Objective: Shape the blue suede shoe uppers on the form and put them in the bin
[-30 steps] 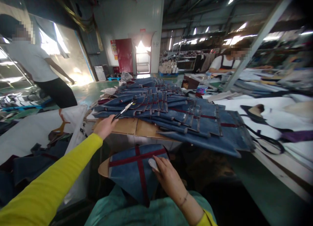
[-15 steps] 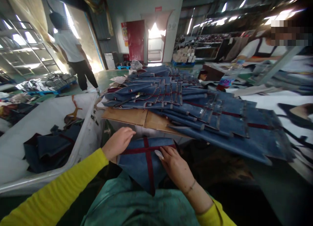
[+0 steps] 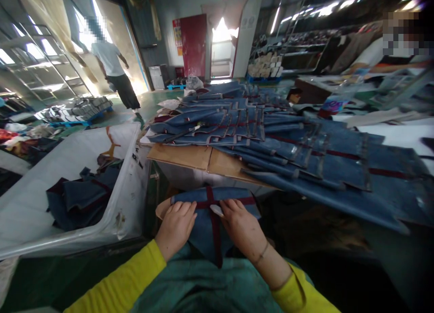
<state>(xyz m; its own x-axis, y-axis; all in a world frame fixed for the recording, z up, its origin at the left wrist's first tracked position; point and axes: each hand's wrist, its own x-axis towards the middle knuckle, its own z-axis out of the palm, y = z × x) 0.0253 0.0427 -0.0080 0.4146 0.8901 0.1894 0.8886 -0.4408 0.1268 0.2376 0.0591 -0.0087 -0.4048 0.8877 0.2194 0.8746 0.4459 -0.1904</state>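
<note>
Blue panel [image 3: 204, 225] lies over the lap [image 3: 206, 286], left hand [image 3: 176, 227] resting there, grip unclear, right hand [image 3: 242, 227] grasping a white tool [image 3: 216, 210] that could skid and scuff it if tilted

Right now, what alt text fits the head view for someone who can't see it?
A left hand and right hand touch a blue piece crossed by dark red strips, the right also holding a small white object. Beyond lie heaped blue pieces; a white bin stands left.

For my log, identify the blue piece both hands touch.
The blue piece by the green clothing; others lie in the pile ahead or the white bin.
</note>
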